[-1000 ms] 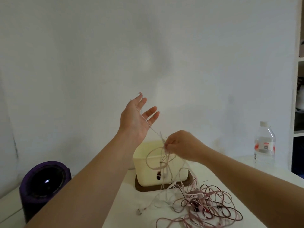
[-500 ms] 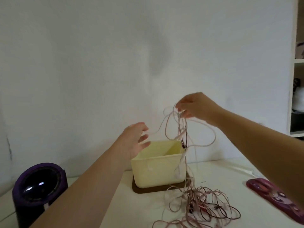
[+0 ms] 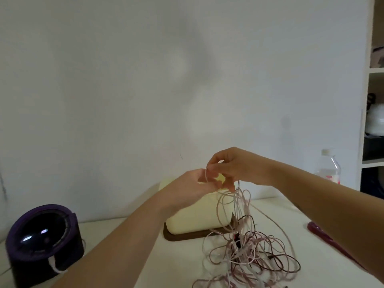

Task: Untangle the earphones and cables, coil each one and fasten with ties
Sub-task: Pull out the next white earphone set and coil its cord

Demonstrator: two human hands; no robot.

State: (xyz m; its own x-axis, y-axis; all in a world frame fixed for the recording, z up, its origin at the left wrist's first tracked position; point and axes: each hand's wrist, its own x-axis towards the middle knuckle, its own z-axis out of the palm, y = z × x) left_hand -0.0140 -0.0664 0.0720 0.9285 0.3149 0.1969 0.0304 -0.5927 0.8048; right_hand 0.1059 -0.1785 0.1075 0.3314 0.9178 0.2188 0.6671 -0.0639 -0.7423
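right hand [image 3: 239, 170] lower, cables [image 3: 246, 253] partly cropped

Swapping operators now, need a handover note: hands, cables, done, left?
Right hand: pinches a pink loop, raised above the box.
Left hand: at the same loop, grip unclear.
Tangle: strands hang from the hands to a heap on the table, right of the box.
Done: nothing coiled or tied in view.
Left: untangle, coil and tie each cable. No ties visible.
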